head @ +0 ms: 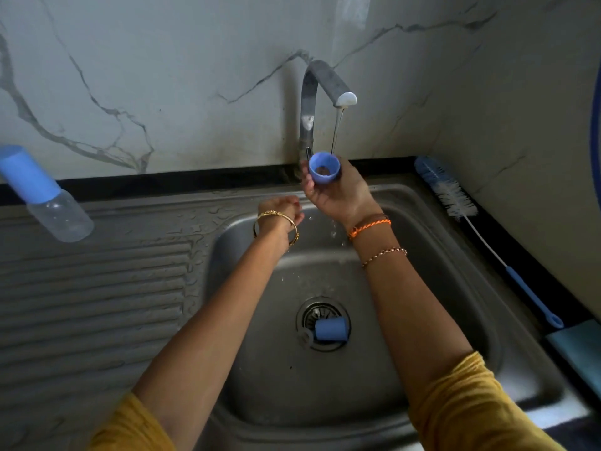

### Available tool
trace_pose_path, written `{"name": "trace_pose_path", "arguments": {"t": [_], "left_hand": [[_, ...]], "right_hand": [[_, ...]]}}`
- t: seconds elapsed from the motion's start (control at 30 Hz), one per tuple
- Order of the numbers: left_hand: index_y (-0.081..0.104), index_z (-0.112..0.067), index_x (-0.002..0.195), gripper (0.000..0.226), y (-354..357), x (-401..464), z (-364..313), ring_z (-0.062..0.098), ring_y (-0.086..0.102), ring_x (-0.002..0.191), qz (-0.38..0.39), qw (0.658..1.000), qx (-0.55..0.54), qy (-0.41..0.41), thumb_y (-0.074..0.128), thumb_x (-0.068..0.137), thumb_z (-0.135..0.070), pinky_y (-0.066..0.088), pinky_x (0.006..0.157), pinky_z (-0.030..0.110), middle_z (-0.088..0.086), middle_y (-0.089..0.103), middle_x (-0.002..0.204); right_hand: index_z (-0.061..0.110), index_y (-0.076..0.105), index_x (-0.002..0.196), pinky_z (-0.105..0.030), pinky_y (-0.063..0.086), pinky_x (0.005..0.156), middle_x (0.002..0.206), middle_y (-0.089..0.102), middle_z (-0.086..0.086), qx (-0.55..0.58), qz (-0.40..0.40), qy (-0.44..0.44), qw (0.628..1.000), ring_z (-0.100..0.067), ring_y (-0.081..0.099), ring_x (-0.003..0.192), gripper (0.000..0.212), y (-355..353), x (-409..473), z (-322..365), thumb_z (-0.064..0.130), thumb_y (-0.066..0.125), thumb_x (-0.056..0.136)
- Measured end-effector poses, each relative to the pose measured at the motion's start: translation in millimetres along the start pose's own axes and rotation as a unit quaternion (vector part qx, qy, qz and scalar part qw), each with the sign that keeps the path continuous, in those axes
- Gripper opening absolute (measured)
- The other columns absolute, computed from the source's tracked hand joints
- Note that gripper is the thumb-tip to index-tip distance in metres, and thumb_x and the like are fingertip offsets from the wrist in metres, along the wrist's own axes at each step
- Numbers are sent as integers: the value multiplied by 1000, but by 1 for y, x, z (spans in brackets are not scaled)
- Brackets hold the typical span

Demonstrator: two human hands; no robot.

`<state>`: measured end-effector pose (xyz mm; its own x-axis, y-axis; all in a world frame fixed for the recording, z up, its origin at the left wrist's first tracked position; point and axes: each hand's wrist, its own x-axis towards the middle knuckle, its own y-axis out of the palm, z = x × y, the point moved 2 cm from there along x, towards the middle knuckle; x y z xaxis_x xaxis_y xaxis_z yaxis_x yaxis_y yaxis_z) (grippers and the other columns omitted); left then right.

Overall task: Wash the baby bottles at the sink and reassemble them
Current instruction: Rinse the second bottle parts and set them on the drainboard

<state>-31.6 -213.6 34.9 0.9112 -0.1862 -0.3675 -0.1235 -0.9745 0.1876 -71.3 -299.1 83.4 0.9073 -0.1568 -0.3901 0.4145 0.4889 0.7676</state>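
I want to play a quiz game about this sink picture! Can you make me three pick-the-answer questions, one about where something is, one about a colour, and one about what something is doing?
1. Where does the bottle brush lie?
A. In the basin
B. On the right edge of the sink, by the wall
C. On the ridged draining board

2. What colour is the cap in the right hand?
A. Blue
B. Red
C. Green

3. What is the tap doing?
A. It is off
B. It is running a thin stream
C. It is dripping foam

Answers:
1. B, the brush rests along the sink's right rim, next to the wall.
2. A, the held cap is blue, like the cap lying on the drain.
3. B, a thin stream of water falls from the spout toward the held cap.
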Motion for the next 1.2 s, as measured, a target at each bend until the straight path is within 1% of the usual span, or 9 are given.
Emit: {"name": "trace_pose_path", "arguments": {"t": [0.1,0.2,0.4,0.53,0.67,0.73,0.93,1.07,1.2], "left_hand": [[51,-11,65,33,-7,5,7,7,51,65,-6,1000,-15,1,46,88,12,48,54,14,2,52,70],[53,-11,65,33,-15,12,13,8,53,68,-10,1000,-13,-12,48,87,13,51,62,20,3,54,72],[54,-8,70,25,-18,4,26,12,55,66,73,993,42,-83,53,86,11,52,70,20,5,56,73],[52,-6,69,26,-23,-4,37,13,52,65,73,991,49,-103,53,85,14,51,78,27,7,53,73],[53,-7,68,27,-29,-15,46,13,52,65,74,988,76,-111,54,84,14,50,49,14,7,53,72],[54,-8,69,27,-31,-18,47,12,52,65,74,988,86,-108,54,85,13,51,52,15,7,53,72],[59,-2,82,17,-28,-32,34,21,55,81,94,989,75,-86,52,86,12,50,81,26,6,53,74],[59,-7,77,22,-25,-45,2,16,55,67,131,990,14,-42,51,87,11,52,51,13,5,56,75],[63,-11,73,26,-34,-48,-9,15,62,59,140,989,-49,-25,50,89,5,52,47,15,-1,66,62]], "right_hand": [[-1,63,76,-13,37,37,59,59,-6,-93,32,32,995,-10,51,41,59,-4,0,-1,45,32,94],[4,54,97,-16,40,48,79,53,-9,-202,-90,-61,973,-12,52,57,41,-11,5,6,42,40,96],[11,60,82,-17,50,55,79,59,-5,-612,-71,-164,770,-11,58,63,35,-12,-3,14,43,51,92],[-3,63,102,-26,53,71,91,63,-13,-757,-46,-122,641,-19,62,75,34,-32,-6,-1,28,60,89],[-2,62,110,-37,50,89,110,62,-19,-811,-56,-131,567,-30,60,101,36,-43,-9,-6,20,69,82],[1,61,114,-36,50,90,116,60,-17,-818,-47,-144,555,-28,58,106,39,-45,-12,-6,18,71,80],[5,57,120,-15,49,58,121,54,-14,-780,6,-140,609,-17,55,94,40,-30,-40,0,8,67,82],[6,57,120,-19,57,64,104,62,-4,-598,57,-189,777,-12,63,82,40,-9,-68,19,-2,63,81],[20,63,98,-22,55,64,88,69,3,-324,92,-258,906,-10,68,76,27,-14,-80,22,-1,59,82]]}}
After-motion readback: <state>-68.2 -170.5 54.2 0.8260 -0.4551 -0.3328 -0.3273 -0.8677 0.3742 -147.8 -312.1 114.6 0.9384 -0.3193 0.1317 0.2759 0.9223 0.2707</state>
